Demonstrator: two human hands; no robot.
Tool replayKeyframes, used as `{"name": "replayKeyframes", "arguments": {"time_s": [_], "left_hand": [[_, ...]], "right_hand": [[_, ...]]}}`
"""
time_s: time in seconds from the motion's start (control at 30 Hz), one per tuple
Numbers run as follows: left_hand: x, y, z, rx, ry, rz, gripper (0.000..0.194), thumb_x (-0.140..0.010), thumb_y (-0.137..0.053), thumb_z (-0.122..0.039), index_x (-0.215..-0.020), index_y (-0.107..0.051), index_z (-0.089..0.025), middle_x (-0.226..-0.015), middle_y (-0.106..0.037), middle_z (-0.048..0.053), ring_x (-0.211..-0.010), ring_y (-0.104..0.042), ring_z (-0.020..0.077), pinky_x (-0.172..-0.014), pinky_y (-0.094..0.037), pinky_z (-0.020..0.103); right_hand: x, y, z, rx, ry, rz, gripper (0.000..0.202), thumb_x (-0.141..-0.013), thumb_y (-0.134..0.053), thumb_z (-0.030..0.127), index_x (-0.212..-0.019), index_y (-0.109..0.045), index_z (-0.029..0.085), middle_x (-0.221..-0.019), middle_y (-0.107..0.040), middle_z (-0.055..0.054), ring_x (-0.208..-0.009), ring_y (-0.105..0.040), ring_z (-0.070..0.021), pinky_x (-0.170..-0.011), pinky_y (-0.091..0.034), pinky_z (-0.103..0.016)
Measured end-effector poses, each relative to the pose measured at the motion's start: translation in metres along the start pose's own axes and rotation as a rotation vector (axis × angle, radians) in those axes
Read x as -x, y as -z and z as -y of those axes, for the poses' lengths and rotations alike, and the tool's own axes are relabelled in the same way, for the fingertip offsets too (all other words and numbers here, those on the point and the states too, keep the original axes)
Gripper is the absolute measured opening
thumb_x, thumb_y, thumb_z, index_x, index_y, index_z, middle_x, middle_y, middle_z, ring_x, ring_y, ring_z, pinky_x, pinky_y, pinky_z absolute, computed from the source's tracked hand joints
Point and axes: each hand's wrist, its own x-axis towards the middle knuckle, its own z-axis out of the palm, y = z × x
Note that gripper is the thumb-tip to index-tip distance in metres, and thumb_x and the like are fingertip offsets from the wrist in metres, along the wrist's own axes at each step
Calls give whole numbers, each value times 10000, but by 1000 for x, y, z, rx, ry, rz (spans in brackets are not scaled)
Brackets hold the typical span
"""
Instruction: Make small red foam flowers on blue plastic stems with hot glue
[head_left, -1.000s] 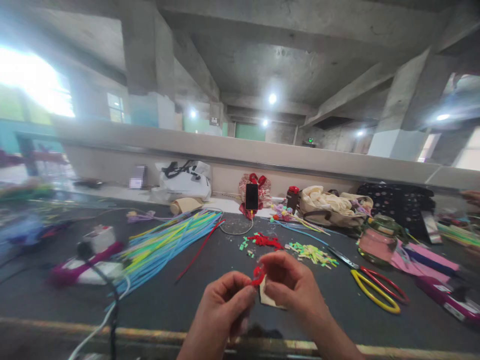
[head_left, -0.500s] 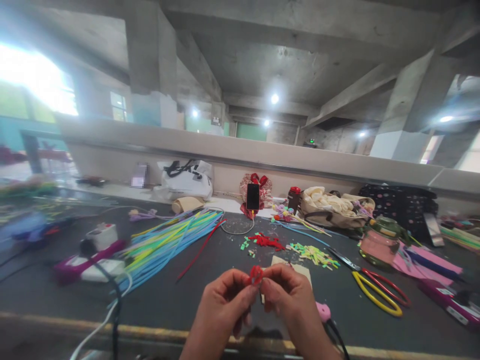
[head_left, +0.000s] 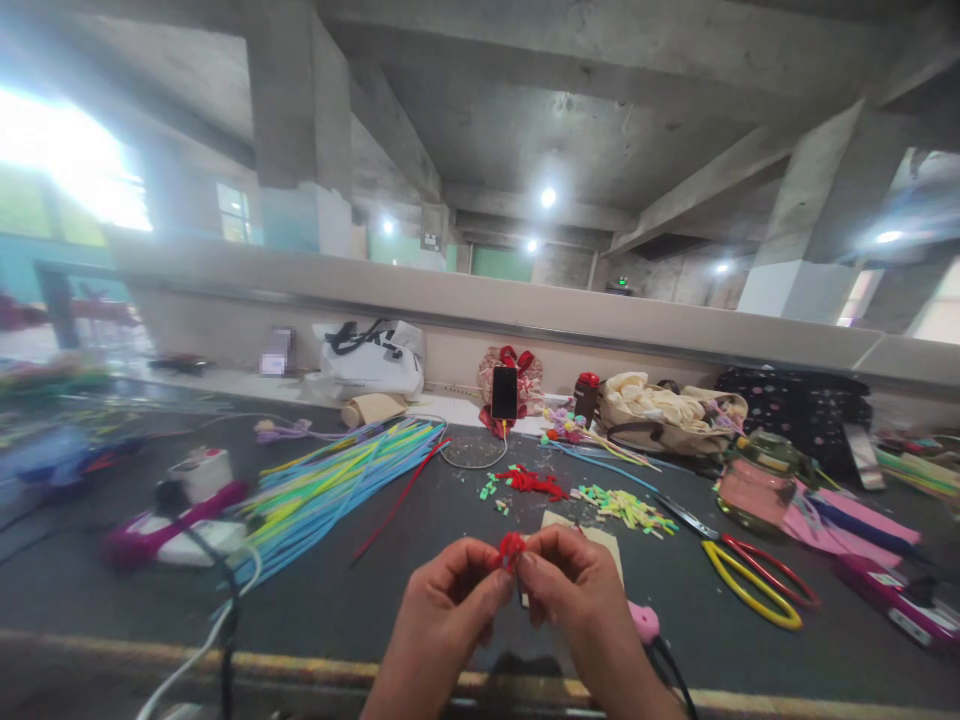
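A small red fuzzy piece (head_left: 511,549) is pinched between both hands above the table's front part. My left hand (head_left: 454,600) is closed on its left side, thumb and forefinger together. From the right, my right hand (head_left: 570,585) grips the same piece with its fingertips. Beneath the right hand lies a beige pad (head_left: 604,548), partly covered. Beyond the hands are a pile of short red pieces (head_left: 534,484) and a pile of yellow-green pieces (head_left: 630,507). A pink-tipped tool (head_left: 643,622) with a black cord shows beside my right wrist.
Long blue and green stems (head_left: 349,490) spread at the left, near a power strip (head_left: 180,530) with cords. Scissors (head_left: 739,575) lie at the right, before a bottle (head_left: 757,480). A phone (head_left: 504,392) stands at the back between bags.
Both hands keep their grip on the red piece, which has turned slightly between the fingertips. The rest of the table looks the same, with a slight shift of the view.
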Motion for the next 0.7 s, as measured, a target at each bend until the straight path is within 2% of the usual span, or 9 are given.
{"name": "replayKeyframes", "arguments": {"time_s": [0.2,0.37,0.57,0.7], "left_hand": [[3,0,-2,-52,-71,-22,160,-605,-665,-298,-584,-594,-156,-444,-470,-65,-389,-342,42,-372,-257,147],[4,1,-4,-70,-94,0,198,-676,-605,-348,-615,-607,-159,-514,-534,-37,-384,-338,41,-352,-227,154],[-1,1,-5,-108,-64,8,231,-644,-631,-369,-577,-596,-151,-484,-502,-41,-380,-357,52,-353,-243,164],[-2,0,-3,-106,-51,-17,239,-630,-635,-373,-556,-590,-150,-450,-469,-55,-356,-317,45,-345,-215,169]], "right_hand": [[-1,-1,3,90,8,-11,189,-676,-627,268,-585,-559,116,-453,-472,60,-382,-397,-37,-368,-331,-138],[-1,-1,4,174,11,-22,163,-687,-591,247,-595,-540,122,-453,-475,57,-378,-391,-44,-374,-314,-154],[-1,-2,4,316,58,-49,140,-678,-549,224,-570,-521,140,-460,-458,56,-414,-377,-60,-403,-293,-174],[-2,-3,3,357,75,-94,162,-659,-541,249,-536,-497,154,-441,-428,61,-408,-348,-62,-387,-257,-181]]}}
